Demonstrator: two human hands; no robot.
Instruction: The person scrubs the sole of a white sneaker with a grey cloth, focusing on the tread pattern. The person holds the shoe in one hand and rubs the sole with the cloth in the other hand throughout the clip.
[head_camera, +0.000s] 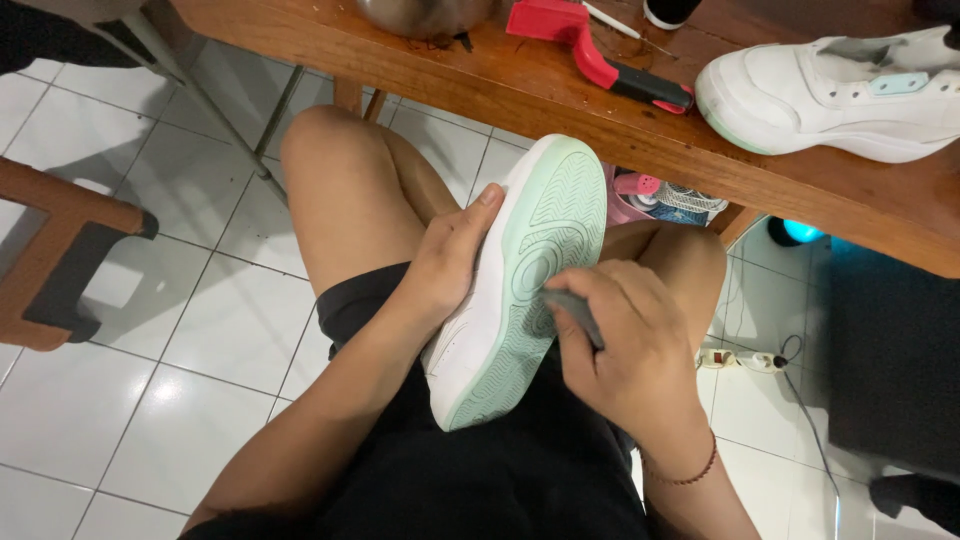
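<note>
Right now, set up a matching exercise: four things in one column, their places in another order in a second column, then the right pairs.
Things:
1. Sneaker with mint-green sole
2. Second white sneaker
3. Red-and-black tool
4. Dark slim tool

Places:
A. Lying on the wooden table, at its right end
B. In the right hand, tip against the sole
C. On the lap, sole up, steadied by the left hand
D. On the table, left of the sneaker there

Pairs: 1-C, 2-A, 3-D, 4-B
</note>
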